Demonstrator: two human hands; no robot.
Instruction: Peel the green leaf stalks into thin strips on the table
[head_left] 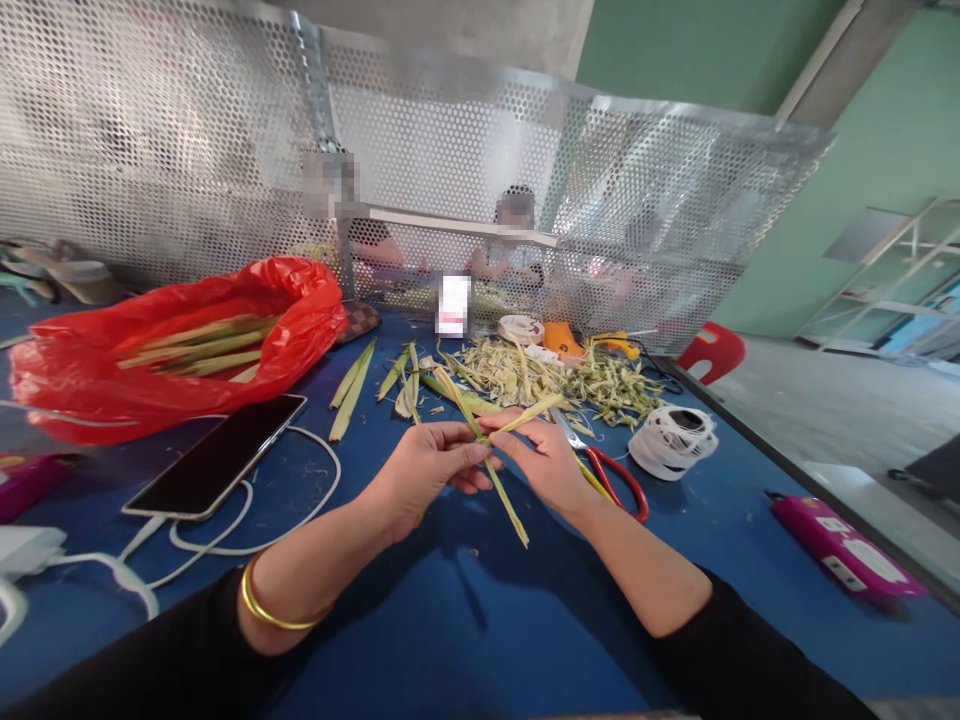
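Note:
Both my hands meet above the blue table (465, 620) and pinch thin green-yellow leaf strips (501, 488) that cross between them. My left hand (424, 470) is closed on the strips from the left, a gold bangle on its wrist. My right hand (546, 462) is closed on them from the right. One strip end (536, 410) sticks up to the right, another hangs down toward me. Red-handled scissors (611, 475) lie on the table just right of my right hand.
A red plastic bag (112, 370) holds green stalks at the left. A phone (217, 455) with white cable lies before it. Leaf scraps (555, 375), a white string roll (673, 438) and a purple case (840, 545) lie right. People sit behind a perforated metal screen (450, 150).

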